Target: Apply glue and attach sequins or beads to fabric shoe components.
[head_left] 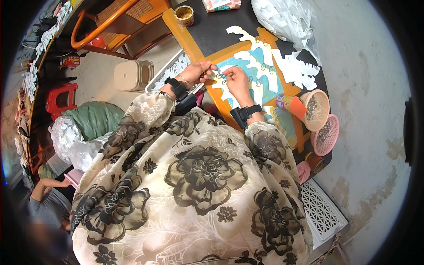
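Note:
My left hand (pixel 196 73) is at the near left edge of a blue sheet framed with orange tape (pixel 207 89), its thumb and fingers pinched. Just right of it, my right hand (pixel 237 83) hovers over the sheet with fingertips pressed together. The fingertips of both hands nearly meet. Whatever they pinch is too small to make out. White wavy-edged cut-outs (pixel 270 82) lie on the sheet, with small metal loops (pixel 258 82) on them. Another white cut-out (pixel 242 33) with loops lies at the far side.
Right of the sheet stand a jar (pixel 287 102), a cream basket (pixel 324 98) and a pink basket (pixel 334 137), both holding small metal pieces. More white cut-outs (pixel 297 70) and a plastic bag (pixel 285 20) lie behind. A tin (pixel 183 16) stands far left; a person (pixel 51 198) sits lower left.

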### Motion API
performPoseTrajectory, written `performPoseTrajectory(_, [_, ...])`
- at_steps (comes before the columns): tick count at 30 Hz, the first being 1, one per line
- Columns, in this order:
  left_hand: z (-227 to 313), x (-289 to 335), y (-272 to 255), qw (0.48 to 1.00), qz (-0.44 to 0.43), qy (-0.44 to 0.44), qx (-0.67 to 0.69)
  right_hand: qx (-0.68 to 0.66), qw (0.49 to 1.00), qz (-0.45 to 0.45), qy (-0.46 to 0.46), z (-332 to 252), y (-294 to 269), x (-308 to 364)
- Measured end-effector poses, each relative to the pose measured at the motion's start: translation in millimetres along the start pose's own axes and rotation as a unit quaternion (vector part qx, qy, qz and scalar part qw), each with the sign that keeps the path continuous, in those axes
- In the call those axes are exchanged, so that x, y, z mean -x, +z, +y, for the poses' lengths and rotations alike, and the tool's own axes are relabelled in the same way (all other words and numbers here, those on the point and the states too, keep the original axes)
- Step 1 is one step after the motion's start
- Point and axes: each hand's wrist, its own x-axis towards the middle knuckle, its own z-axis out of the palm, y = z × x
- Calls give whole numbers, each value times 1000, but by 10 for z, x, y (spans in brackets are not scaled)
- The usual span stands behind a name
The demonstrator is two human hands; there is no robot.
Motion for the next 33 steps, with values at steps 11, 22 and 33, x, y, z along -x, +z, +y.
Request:
performPoseTrajectory(11, [-52, -21, 100, 968, 119, 54, -213, 47, 999, -17, -10, 100, -23, 2])
performPoseTrajectory(22, [-93, 66, 272, 731, 134, 189, -641, 105, 994, -13, -29, 1, -27, -7])
performPoseTrajectory(33, [17, 68, 340, 632, 72, 172, -753, -135, 986, 25, 96, 20, -88, -2])
